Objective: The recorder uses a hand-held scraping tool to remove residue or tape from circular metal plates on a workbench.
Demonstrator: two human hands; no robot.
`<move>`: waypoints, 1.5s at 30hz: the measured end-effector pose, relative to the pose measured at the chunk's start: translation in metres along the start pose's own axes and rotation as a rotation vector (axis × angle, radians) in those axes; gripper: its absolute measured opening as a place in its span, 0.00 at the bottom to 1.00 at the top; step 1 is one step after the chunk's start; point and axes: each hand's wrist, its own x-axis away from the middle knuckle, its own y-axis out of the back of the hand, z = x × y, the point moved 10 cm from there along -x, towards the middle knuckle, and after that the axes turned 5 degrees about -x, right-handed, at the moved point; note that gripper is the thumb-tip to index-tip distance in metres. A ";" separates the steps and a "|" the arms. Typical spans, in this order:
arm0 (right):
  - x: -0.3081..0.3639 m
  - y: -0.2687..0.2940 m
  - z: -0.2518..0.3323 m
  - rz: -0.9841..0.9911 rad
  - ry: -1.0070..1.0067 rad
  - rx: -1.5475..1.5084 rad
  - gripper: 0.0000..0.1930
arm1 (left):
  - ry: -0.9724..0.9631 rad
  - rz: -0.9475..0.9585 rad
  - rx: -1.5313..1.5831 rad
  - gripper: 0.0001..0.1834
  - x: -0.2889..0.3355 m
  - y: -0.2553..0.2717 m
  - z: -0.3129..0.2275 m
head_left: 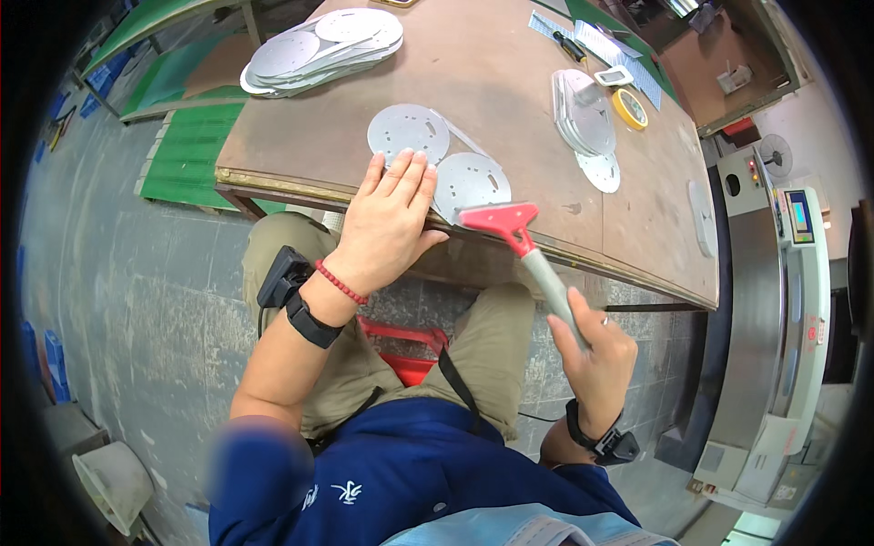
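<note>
Your left hand (391,214) lies flat, fingers nearly together, on the grey two-lobed plate (472,180), which is at the near edge of the brown table (496,82). Your right hand (598,359) grips the red-headed scraper (525,244); its head is at the plate's near edge, but whether they touch, I cannot tell.

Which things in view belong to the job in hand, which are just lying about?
Job:
red-headed scraper, in the right hand
grey plate, under the left hand
likely, left plate stack and right plate stack

Apparently lying about:
yellow tape roll
screwdriver
fan
white bucket
</note>
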 end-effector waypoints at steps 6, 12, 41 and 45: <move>0.003 0.000 -0.007 -0.004 -0.055 -0.010 0.21 | 0.005 0.004 -0.001 0.42 0.000 0.002 -0.001; -0.007 -0.002 -0.013 -0.045 -0.066 0.084 0.21 | 0.002 0.009 -0.002 0.42 -0.002 -0.002 -0.002; 0.004 0.003 -0.024 0.010 -0.095 -0.070 0.22 | -0.012 0.000 0.008 0.42 0.000 0.000 -0.002; 0.013 0.006 -0.017 0.049 -0.070 -0.107 0.23 | -0.013 -0.012 -0.002 0.42 0.001 0.002 -0.001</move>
